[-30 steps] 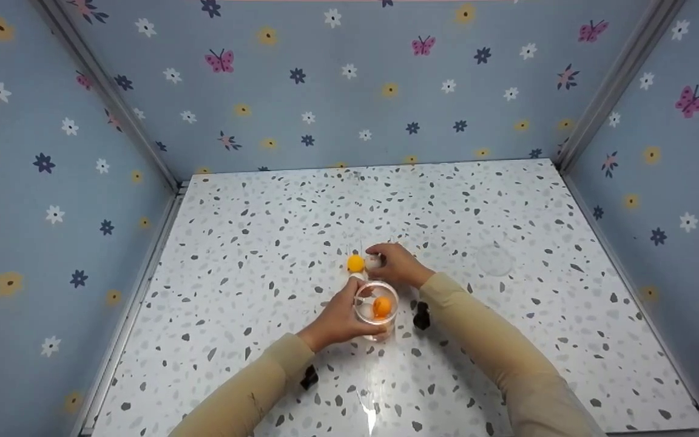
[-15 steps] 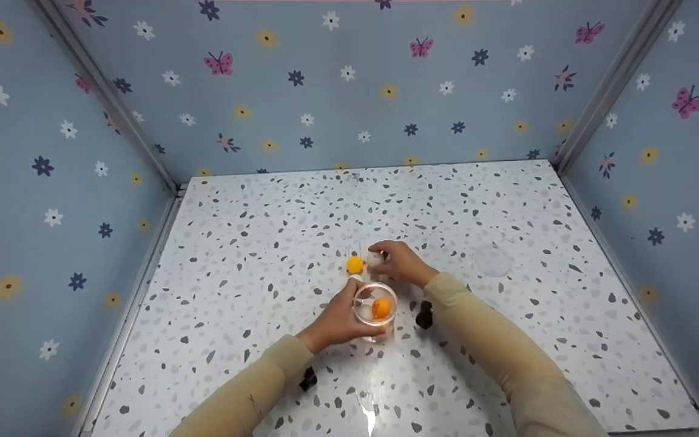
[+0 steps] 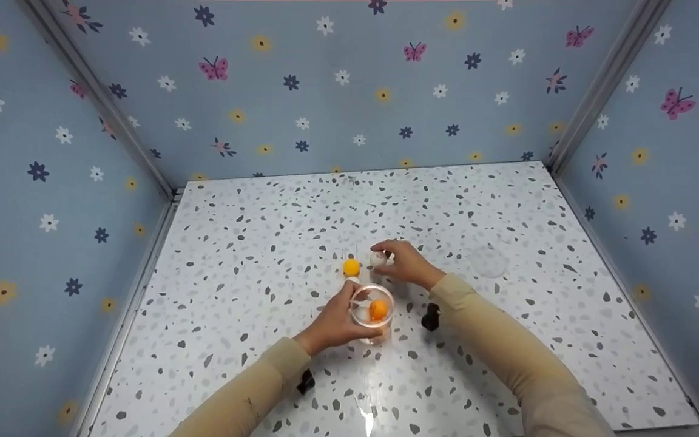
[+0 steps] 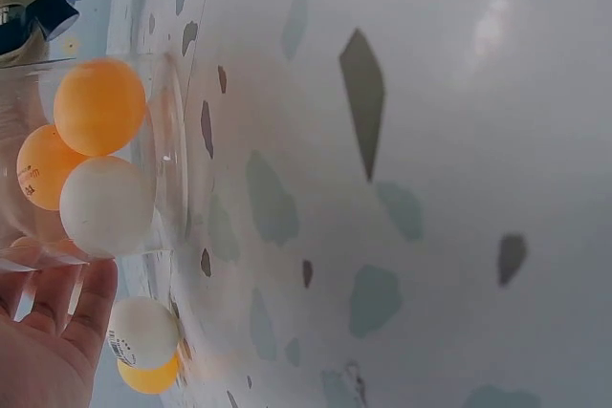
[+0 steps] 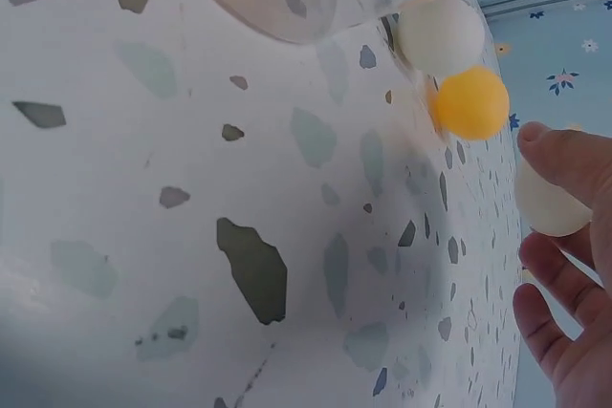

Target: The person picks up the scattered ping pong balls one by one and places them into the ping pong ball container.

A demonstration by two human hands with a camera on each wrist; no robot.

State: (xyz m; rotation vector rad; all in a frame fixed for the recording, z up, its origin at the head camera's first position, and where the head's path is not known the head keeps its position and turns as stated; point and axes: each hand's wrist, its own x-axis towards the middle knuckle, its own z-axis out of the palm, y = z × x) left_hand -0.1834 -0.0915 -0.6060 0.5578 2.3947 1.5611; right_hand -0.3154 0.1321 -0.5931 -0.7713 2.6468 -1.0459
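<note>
My left hand grips a clear plastic jar from its left side, with fingers and thumb around the wall. Two orange ping-pong balls and a white one lie inside it. Just beyond the jar, my right hand pinches a white ping-pong ball between thumb and fingers. Left of that ball, a yellow-orange ping-pong ball rests on the table. Another white ball sits beside it, close to the jar and mostly hidden by the left hand in the head view.
A clear round disc, like a lid, lies on the speckled table to the right. Flower-patterned panels border the table at the back and both sides. Black wrist devices show beneath both forearms.
My right hand has drawn the white ball slightly right, widening its gap from the yellow-orange ball. My left hand keeps its hold on the jar. The head view has shifted a little.
</note>
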